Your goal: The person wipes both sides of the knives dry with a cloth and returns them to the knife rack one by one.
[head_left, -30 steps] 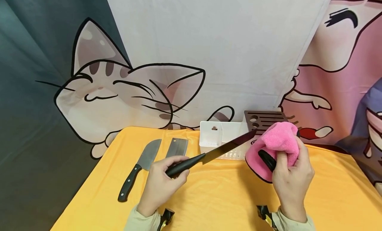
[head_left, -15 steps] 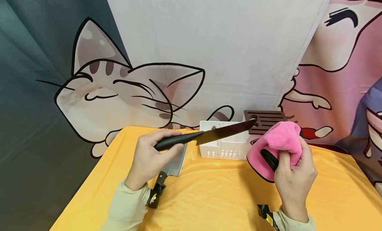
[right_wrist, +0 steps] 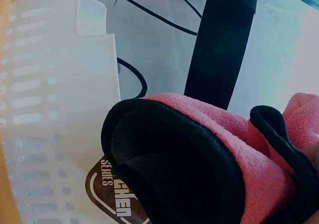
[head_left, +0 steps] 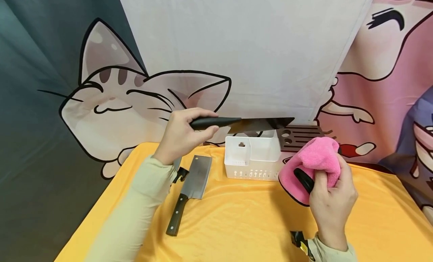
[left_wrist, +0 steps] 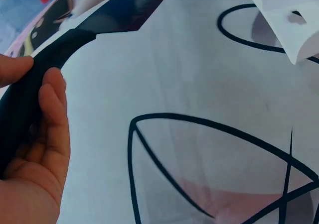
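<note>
Up in front of the white backdrop, my left hand [head_left: 180, 136] grips the black handle of a kitchen knife [head_left: 260, 124], its dark blade pointing right and held almost level. In the left wrist view, the fingers and thumb wrap round the knife's handle [left_wrist: 47, 64]. To the right, my right hand [head_left: 333, 203] pinches a bunched pink cloth [head_left: 316, 156] with black edging, held above the table. The right wrist view shows the cloth [right_wrist: 219, 122] folded over with a dark underside, and the dark blade [right_wrist: 219, 50] beyond it. Blade and cloth are apart in the head view.
A white perforated holder [head_left: 255, 170] stands at the table's back, with a brown slotted top [head_left: 301, 138] on its right part. A cleaver [head_left: 196, 179] lies on the yellow tablecloth [head_left: 236, 217]. My left forearm hides most of another knife. Cartoon-printed curtains hang behind.
My left hand has risen with the knife, turning its blade from slanted to nearly level. The left forearm now covers the knife at far left. My right hand and the cloth stay nearly still.
</note>
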`<state>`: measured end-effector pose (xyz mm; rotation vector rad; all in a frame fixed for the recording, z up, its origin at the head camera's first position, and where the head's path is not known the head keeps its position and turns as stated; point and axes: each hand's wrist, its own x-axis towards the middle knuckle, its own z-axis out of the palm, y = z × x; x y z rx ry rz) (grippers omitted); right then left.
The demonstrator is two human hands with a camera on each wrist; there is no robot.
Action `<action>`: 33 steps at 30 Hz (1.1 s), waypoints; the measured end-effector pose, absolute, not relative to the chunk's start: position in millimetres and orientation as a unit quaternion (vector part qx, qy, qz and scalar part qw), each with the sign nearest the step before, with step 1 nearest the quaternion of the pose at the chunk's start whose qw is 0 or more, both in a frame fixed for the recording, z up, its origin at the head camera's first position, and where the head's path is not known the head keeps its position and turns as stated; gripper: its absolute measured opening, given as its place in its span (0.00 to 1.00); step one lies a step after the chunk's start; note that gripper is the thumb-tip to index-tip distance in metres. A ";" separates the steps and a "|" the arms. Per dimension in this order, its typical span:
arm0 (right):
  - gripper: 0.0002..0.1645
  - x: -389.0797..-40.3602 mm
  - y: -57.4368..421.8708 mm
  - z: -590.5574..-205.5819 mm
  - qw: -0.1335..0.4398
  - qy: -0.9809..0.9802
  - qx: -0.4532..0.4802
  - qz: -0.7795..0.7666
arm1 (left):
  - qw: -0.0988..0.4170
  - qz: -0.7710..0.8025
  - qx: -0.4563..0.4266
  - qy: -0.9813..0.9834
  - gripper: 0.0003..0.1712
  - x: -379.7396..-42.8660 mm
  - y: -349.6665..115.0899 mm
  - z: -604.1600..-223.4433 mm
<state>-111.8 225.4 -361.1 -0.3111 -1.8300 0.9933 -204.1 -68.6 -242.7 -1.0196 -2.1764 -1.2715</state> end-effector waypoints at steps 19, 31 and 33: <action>0.21 -111.0 224.5 -358.7 0.497 -0.758 -0.119 0.406 | 0.195 -0.360 -0.419 -0.810 0.12 -259.3 -39.3 -226.7; 0.21 -111.7 222.5 -358.6 0.495 -0.761 -0.116 0.402 | 0.164 -0.393 -0.404 -0.809 0.13 -286.2 -9.9 -195.5; 0.21 -111.8 222.4 -359.0 0.495 -0.762 -0.114 0.402 | 0.175 -0.401 -0.400 -0.805 0.14 -289.7 -3.5 -192.3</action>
